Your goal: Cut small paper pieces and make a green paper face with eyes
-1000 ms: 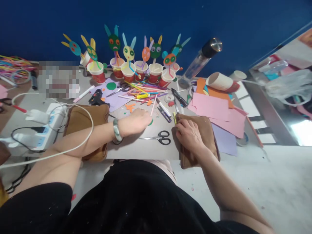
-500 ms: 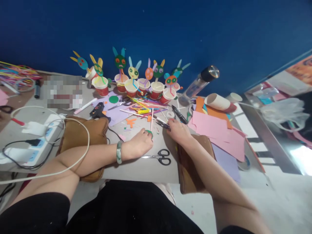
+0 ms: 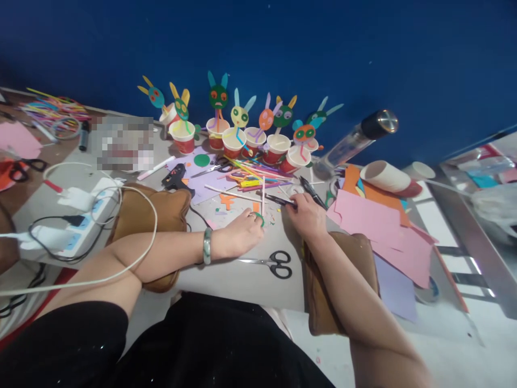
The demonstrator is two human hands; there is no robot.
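My left hand (image 3: 239, 235), with a jade-like bangle at its wrist, is closed with its fingertips on a small green paper piece (image 3: 259, 218). A pale pink stick (image 3: 263, 195) extends away just beyond this piece; whether they are joined I cannot tell. At the right, my right hand (image 3: 307, 216) has its fingers closed on the near end of a slim black pen (image 3: 278, 199), whose other end points left over the table. Black-handled scissors (image 3: 279, 264) lie on the table below and between both hands.
Behind the hands stand several red-and-white paper cups (image 3: 234, 141) with paper rabbit figures. A black glue gun (image 3: 176, 179), loose coloured sticks (image 3: 252, 175) and a glass bottle (image 3: 343, 151) are nearby. Pink paper (image 3: 369, 213) lies right; a white cable (image 3: 155, 215) crosses my left arm.
The whole scene has shifted rightward in view as my head turned left. Both hands keep nearly the same places, left on the green paper piece and right on the pen.
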